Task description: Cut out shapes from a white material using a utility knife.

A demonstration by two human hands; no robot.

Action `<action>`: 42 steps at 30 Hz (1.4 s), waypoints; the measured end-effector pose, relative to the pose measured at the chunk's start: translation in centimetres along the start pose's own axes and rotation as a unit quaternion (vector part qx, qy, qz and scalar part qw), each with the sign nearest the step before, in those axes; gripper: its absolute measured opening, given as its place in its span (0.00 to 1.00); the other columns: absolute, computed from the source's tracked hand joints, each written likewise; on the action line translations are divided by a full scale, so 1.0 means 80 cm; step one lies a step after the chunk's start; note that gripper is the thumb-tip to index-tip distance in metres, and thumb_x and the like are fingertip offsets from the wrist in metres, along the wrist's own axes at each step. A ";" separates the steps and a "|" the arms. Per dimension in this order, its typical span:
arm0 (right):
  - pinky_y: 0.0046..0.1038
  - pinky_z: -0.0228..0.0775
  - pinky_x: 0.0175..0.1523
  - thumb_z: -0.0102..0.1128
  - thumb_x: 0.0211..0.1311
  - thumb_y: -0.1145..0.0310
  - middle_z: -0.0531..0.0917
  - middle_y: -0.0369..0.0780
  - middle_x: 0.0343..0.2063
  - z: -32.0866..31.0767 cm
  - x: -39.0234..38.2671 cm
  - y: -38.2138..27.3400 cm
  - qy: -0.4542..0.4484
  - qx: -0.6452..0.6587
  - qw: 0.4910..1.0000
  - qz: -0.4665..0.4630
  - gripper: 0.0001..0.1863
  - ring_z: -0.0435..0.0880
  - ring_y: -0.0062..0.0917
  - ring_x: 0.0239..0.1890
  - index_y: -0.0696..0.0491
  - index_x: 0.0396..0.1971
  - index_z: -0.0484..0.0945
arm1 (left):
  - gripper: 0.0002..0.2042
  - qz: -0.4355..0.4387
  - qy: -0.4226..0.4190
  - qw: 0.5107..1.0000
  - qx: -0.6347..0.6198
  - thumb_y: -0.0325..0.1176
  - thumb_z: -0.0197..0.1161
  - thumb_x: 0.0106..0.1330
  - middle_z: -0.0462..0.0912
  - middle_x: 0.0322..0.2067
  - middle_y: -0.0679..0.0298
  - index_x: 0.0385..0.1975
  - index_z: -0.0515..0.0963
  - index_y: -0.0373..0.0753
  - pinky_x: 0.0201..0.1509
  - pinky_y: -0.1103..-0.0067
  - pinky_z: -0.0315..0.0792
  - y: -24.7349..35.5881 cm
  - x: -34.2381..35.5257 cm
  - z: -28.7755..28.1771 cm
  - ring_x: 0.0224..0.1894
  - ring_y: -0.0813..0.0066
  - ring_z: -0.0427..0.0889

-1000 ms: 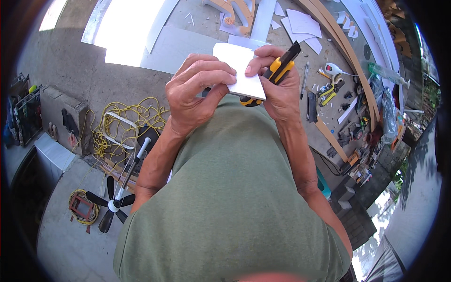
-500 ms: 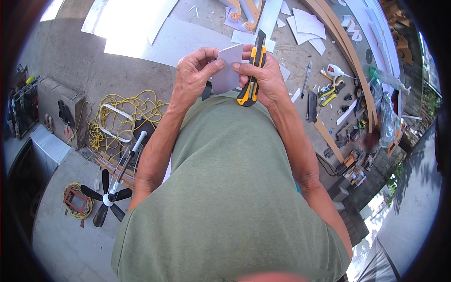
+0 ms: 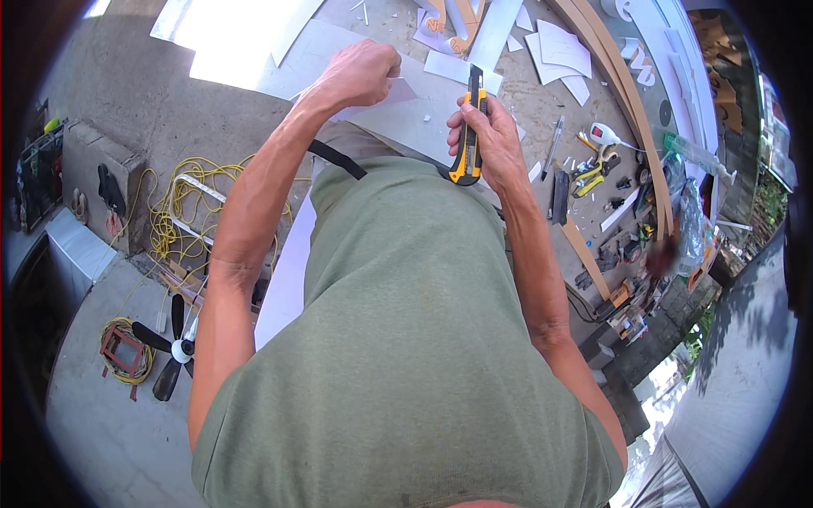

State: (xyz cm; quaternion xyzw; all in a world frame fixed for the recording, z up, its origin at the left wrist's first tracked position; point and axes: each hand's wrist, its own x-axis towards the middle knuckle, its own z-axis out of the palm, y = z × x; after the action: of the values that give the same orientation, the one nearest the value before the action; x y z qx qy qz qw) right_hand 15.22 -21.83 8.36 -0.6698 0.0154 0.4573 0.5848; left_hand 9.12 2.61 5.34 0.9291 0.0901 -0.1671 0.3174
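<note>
In my right hand [image 3: 494, 140] is a yellow and black utility knife [image 3: 468, 135], its blade end pointing away from me and my fingers wrapped around the handle. My left hand [image 3: 362, 74], farther away and to the left, is closed in a fist. A thin, pale purple-grey piece of sheet [image 3: 396, 93] shows just below that fist, over a larger light grey sheet [image 3: 428, 127] near my lap. Whether the fist grips anything is hidden by the back of the hand.
White sheets [image 3: 254, 51] spread at the far left; cut pieces [image 3: 563, 46] lie at the far right. Pliers [image 3: 593, 173], a pen [image 3: 554, 137] and a glue gun [image 3: 605, 134] sit to my right. Yellow cord [image 3: 190, 212] and a fan [image 3: 180, 349] are on the left floor.
My hands have separated. The left has moved away and closed into a fist; the small sheet piece is no longer held up between both hands. The right has shifted slightly right with the knife.
</note>
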 end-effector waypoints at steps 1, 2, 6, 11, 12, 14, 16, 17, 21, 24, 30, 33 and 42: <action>0.24 0.81 0.30 0.54 0.76 0.65 0.82 0.41 0.33 -0.003 -0.001 0.003 0.000 -0.002 1.000 0.001 0.15 0.83 0.20 0.28 0.59 0.53 0.70 | 0.09 0.000 0.001 1.000 -0.002 0.22 0.65 0.56 0.88 0.34 0.50 0.36 0.85 0.32 0.46 0.63 0.78 0.004 0.010 -0.001 0.38 0.52 0.87; 0.24 0.80 0.30 0.54 0.76 0.64 0.82 0.40 0.33 -0.006 -0.001 0.005 -0.012 -0.019 1.000 0.011 0.15 0.84 0.20 0.28 0.59 0.52 0.71 | 0.09 0.008 -0.034 0.997 0.067 0.20 0.64 0.55 0.87 0.34 0.52 0.36 0.85 0.33 0.49 0.63 0.77 0.009 0.021 -0.004 0.41 0.51 0.86; 0.26 0.81 0.29 0.53 0.76 0.61 0.83 0.41 0.30 -0.011 0.001 0.022 -0.025 -0.172 0.985 0.004 0.15 0.84 0.22 0.25 0.59 0.48 0.72 | 0.11 0.090 -0.083 0.975 0.184 0.21 0.67 0.53 0.86 0.39 0.57 0.36 0.86 0.37 0.58 0.65 0.73 0.009 0.044 -0.001 0.54 0.56 0.81; 0.26 0.79 0.26 0.53 0.76 0.59 0.84 0.39 0.30 -0.003 0.007 0.017 -0.036 -0.279 0.959 0.013 0.15 0.84 0.21 0.21 0.57 0.48 0.72 | 0.20 0.151 0.095 0.976 0.128 0.29 0.72 0.54 0.81 0.53 0.61 0.49 0.83 0.41 0.65 0.64 0.68 -0.026 0.018 0.028 0.63 0.61 0.73; 0.27 0.79 0.27 0.53 0.76 0.58 0.84 0.41 0.29 -0.001 0.011 0.017 -0.036 -0.320 0.947 -0.003 0.16 0.84 0.22 0.21 0.57 0.48 0.72 | 0.25 0.147 0.172 0.968 0.111 0.33 0.74 0.54 0.78 0.58 0.61 0.55 0.80 0.42 0.66 0.62 0.67 -0.029 0.008 0.034 0.65 0.61 0.72; 0.29 0.78 0.27 0.53 0.76 0.58 0.83 0.42 0.27 0.003 0.022 0.021 -0.038 -0.363 0.931 -0.016 0.17 0.84 0.23 0.20 0.57 0.48 0.71 | 0.29 0.111 0.220 0.964 0.100 0.38 0.74 0.56 0.77 0.61 0.60 0.60 0.77 0.42 0.70 0.60 0.63 -0.031 -0.020 0.045 0.68 0.59 0.69; 0.50 0.74 0.37 0.54 0.74 0.61 0.83 0.56 0.26 0.006 0.034 0.027 -0.035 -0.458 0.883 -0.098 0.15 0.85 0.53 0.30 0.60 0.44 0.70 | 0.34 0.073 0.268 0.957 0.087 0.44 0.75 0.57 0.75 0.64 0.58 0.65 0.73 0.42 0.73 0.58 0.60 -0.032 -0.030 0.061 0.71 0.57 0.66; 0.50 0.74 0.37 0.54 0.74 0.61 0.83 0.56 0.26 0.012 0.038 0.023 -0.041 -0.460 0.882 -0.096 0.15 0.85 0.53 0.30 0.60 0.44 0.70 | 0.37 0.049 0.282 0.955 0.076 0.49 0.74 0.58 0.71 0.68 0.58 0.67 0.71 0.42 0.75 0.56 0.56 -0.034 -0.036 0.072 0.74 0.56 0.62; 0.55 0.72 0.41 0.54 0.73 0.61 0.83 0.59 0.28 0.027 0.055 0.013 -0.044 -0.547 0.826 -0.133 0.15 0.83 0.59 0.35 0.60 0.42 0.70 | 0.44 0.033 0.308 0.949 0.058 0.60 0.70 0.59 0.62 0.74 0.57 0.72 0.66 0.42 0.80 0.54 0.47 -0.041 -0.041 0.101 0.79 0.54 0.53; 0.55 0.72 0.40 0.54 0.73 0.60 0.83 0.59 0.28 0.030 0.069 0.012 -0.054 -0.563 0.813 -0.140 0.16 0.83 0.58 0.34 0.59 0.41 0.70 | 0.44 0.034 0.312 0.948 0.049 0.60 0.69 0.59 0.60 0.75 0.58 0.73 0.65 0.43 0.80 0.55 0.46 -0.045 -0.040 0.106 0.79 0.54 0.52; 0.54 0.73 0.40 0.53 0.73 0.59 0.83 0.58 0.28 0.036 0.082 0.005 -0.071 -0.594 0.788 -0.145 0.16 0.84 0.57 0.34 0.59 0.42 0.70 | 0.43 0.046 0.322 0.945 0.034 0.59 0.70 0.60 0.61 0.75 0.62 0.72 0.66 0.44 0.80 0.55 0.45 -0.042 -0.039 0.100 0.79 0.56 0.53; 0.53 0.73 0.40 0.53 0.73 0.59 0.84 0.58 0.28 0.039 0.086 0.002 -0.074 -0.603 0.780 -0.149 0.16 0.84 0.57 0.34 0.60 0.42 0.71 | 0.43 0.045 0.324 0.944 0.029 0.58 0.70 0.60 0.62 0.75 0.62 0.72 0.66 0.44 0.80 0.55 0.46 -0.039 -0.040 0.099 0.79 0.57 0.53; 0.53 0.74 0.40 0.51 0.71 0.64 0.84 0.58 0.28 0.048 0.082 -0.004 -0.068 -0.635 0.753 -0.159 0.13 0.85 0.56 0.34 0.60 0.40 0.70 | 0.42 0.039 0.322 0.946 0.023 0.58 0.70 0.59 0.62 0.75 0.63 0.72 0.66 0.44 0.81 0.55 0.46 -0.038 -0.040 0.098 0.78 0.57 0.53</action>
State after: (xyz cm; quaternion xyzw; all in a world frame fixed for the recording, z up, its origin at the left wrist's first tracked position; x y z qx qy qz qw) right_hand 16.95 -15.29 4.88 -0.8469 -0.4251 0.3068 0.0888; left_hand 3.35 -0.07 -0.96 0.9433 0.1477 0.1516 0.2559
